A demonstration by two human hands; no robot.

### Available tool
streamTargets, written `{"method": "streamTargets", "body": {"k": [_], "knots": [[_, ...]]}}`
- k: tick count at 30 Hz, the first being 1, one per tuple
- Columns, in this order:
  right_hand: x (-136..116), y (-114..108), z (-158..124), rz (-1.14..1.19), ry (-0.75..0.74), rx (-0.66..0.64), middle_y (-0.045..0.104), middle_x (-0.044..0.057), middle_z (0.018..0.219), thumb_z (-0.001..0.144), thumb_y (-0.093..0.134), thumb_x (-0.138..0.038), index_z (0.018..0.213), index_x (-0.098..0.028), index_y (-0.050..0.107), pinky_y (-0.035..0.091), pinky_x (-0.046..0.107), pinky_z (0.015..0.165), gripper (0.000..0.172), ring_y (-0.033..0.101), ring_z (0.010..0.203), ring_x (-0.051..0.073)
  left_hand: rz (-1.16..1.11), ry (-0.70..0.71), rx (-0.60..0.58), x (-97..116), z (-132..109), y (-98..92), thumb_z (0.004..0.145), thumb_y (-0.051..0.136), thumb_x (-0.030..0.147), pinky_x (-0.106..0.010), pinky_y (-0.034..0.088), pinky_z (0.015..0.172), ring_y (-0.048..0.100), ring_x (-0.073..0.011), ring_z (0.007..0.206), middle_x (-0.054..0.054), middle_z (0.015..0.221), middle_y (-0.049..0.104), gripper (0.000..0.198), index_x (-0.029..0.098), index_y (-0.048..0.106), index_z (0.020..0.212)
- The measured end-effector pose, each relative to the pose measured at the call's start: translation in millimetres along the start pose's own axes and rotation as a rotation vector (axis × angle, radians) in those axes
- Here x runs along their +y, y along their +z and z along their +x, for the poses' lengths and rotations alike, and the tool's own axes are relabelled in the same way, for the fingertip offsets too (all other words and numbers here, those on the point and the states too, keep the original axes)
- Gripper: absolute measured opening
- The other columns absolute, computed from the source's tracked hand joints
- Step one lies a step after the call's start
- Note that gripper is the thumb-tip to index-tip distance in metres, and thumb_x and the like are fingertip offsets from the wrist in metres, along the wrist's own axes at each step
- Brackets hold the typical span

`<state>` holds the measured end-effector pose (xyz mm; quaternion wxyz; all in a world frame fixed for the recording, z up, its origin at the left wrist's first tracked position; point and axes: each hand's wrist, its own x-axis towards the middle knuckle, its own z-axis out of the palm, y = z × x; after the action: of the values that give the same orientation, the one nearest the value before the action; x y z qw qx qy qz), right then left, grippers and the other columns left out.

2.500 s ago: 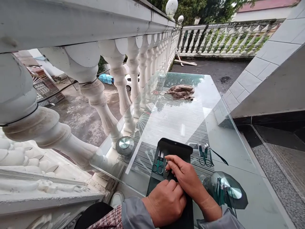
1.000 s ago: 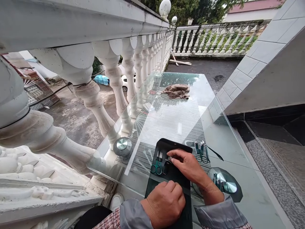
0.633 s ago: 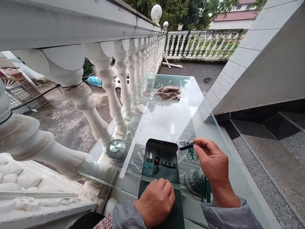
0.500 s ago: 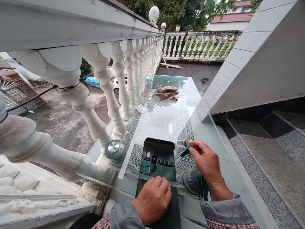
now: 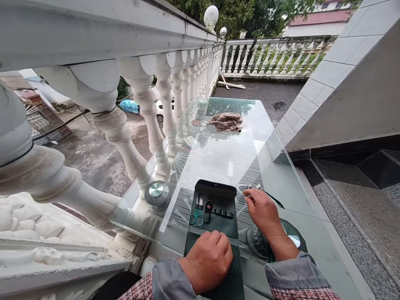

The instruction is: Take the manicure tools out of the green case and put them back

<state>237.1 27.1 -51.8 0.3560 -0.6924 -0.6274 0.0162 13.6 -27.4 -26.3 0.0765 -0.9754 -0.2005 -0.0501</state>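
Note:
A dark green manicure case (image 5: pixel 215 190) lies unfolded on the glass table (image 5: pixel 200 166). Small scissors (image 5: pixel 196 217) with green handles sit in its left side, beside a black snap strap (image 5: pixel 208 211) and a row of elastic loops (image 5: pixel 223 213). My left hand (image 5: pixel 208 260) rests closed on the lower half of the case, its fingertips hidden. To the right of the case, my right hand (image 5: pixel 262 212) is pinched beside small metal grooming tools (image 5: pixel 254 186) on the glass. What its fingers hold is hidden. A thin dark strip (image 5: pixel 276 200) shows beyond its knuckles.
A crumpled brown cloth (image 5: pixel 225 121) lies toward the table's far end. Round metal-capped leg mounts (image 5: pixel 156 190) show at the near left and right. White balusters (image 5: pixel 145 104) run along the left, and stone steps (image 5: pixel 359 208) are at the right.
My right hand has moved down and closer to the tools; the dark tool in its fingers no longer shows. The view has turned slightly left. My left hand stays on the case.

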Motion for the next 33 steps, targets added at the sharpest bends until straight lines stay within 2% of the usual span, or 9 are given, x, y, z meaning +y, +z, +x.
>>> {"method": "streamTargets", "body": {"k": [4, 7, 10, 13, 18, 21, 25, 30, 33], "knots": [[1, 1, -2, -0.023, -0.055, 0.006, 0.063, 0.008, 0.081, 0.078, 0.043, -0.025, 0.080, -0.019, 0.059, 0.045, 0.036, 0.072, 0.017, 0.057, 0.078, 0.021, -0.003, 0.000, 0.013, 1, 0, 1.1, 0.086, 0.041, 0.016, -0.031, 0.032, 0.053, 0.044, -0.0173, 0.070, -0.007, 0.085, 0.050, 0.016, 0.010, 0.051, 0.097], [-5, -1, -5, -0.071, -0.147, 0.072, 0.063, 0.010, 0.089, 0.082, 0.042, -0.025, 0.085, -0.018, 0.059, 0.045, 0.039, 0.079, 0.018, 0.056, 0.087, 0.023, -0.018, 0.005, 0.050, 0, -1, 0.4, 0.088, 0.041, 0.018, -0.030, 0.032, 0.052, 0.044, -0.0170, 0.070, -0.006, 0.082, 0.049, 0.016, 0.010, 0.051, 0.097], [-22, -6, -10, -0.063, -0.225, 0.174, 0.062, 0.011, 0.097, 0.086, 0.043, -0.025, 0.093, -0.017, 0.059, 0.044, 0.042, 0.086, 0.019, 0.054, 0.098, 0.024, -0.006, -0.004, 0.082, -5, -3, -3.9, 0.088, 0.038, 0.015, -0.030, 0.033, 0.053, 0.044, -0.0167, 0.069, -0.005, 0.080, 0.048, 0.015, 0.011, 0.051, 0.095], [-46, -10, -22, 0.044, -0.341, 0.229, 0.062, 0.009, 0.096, 0.086, 0.046, -0.019, 0.096, -0.018, 0.059, 0.045, 0.039, 0.086, 0.016, 0.056, 0.095, 0.021, 0.031, -0.093, 0.098, -16, -6, -7.9, 0.088, 0.038, 0.012, -0.031, 0.034, 0.053, 0.045, -0.0172, 0.067, -0.004, 0.077, 0.048, 0.012, 0.013, 0.050, 0.088], [-80, -9, -51, 0.199, -0.595, 0.044, 0.062, 0.008, 0.092, 0.085, 0.043, -0.008, 0.104, -0.018, 0.057, 0.049, 0.032, 0.081, 0.026, 0.058, 0.089, 0.017, 0.076, -0.340, 0.035, -31, -13, -1.2, 0.085, 0.044, 0.012, -0.031, 0.037, 0.054, 0.049, -0.0196, 0.069, -0.004, 0.076, 0.051, 0.010, 0.017, 0.047, 0.077], [-88, -5, -61, 0.209, -0.689, 0.005, 0.062, 0.008, 0.089, 0.084, 0.040, -0.006, 0.101, -0.016, 0.057, 0.049, 0.029, 0.076, 0.026, 0.057, 0.084, 0.015, 0.067, -0.420, -0.026, -34, -15, 5.1, 0.084, 0.049, 0.016, -0.030, 0.038, 0.053, 0.051, -0.0207, 0.070, -0.004, 0.076, 0.053, 0.007, 0.017, 0.048, 0.077], [-86, 0, -65, 0.186, -0.699, -0.010, 0.061, 0.007, 0.085, 0.085, 0.036, -0.005, 0.096, -0.017, 0.056, 0.049, 0.027, 0.071, 0.026, 0.057, 0.079, 0.015, 0.048, -0.408, -0.093, -36, -15, 3.0, 0.084, 0.050, 0.015, -0.030, 0.039, 0.053, 0.053, -0.0207, 0.073, -0.005, 0.079, 0.055, 0.004, 0.016, 0.051, 0.080], [-79, 9, -73, 0.077, -0.642, -0.130, 0.062, 0.005, 0.085, 0.086, 0.036, -0.009, 0.092, -0.020, 0.056, 0.048, 0.028, 0.068, 0.024, 0.056, 0.076, 0.016, -0.006, -0.411, -0.210, -39, -12, -7.8, 0.084, 0.049, 0.013, -0.029, 0.042, 0.057, 0.055, -0.0214, 0.079, -0.007, 0.084, 0.058, 0.005, 0.015, 0.053, 0.083], [-80, 11, -76, 0.026, -0.609, -0.143, 0.061, 0.004, 0.086, 0.086, 0.037, -0.010, 0.090, -0.021, 0.057, 0.046, 0.028, 0.067, 0.023, 0.055, 0.075, 0.016, -0.022, -0.424, -0.231, -40, -11, -9.5, 0.085, 0.048, 0.012, -0.029, 0.044, 0.059, 0.055, -0.0216, 0.081, -0.008, 0.085, 0.058, 0.007, 0.014, 0.054, 0.084]]}}
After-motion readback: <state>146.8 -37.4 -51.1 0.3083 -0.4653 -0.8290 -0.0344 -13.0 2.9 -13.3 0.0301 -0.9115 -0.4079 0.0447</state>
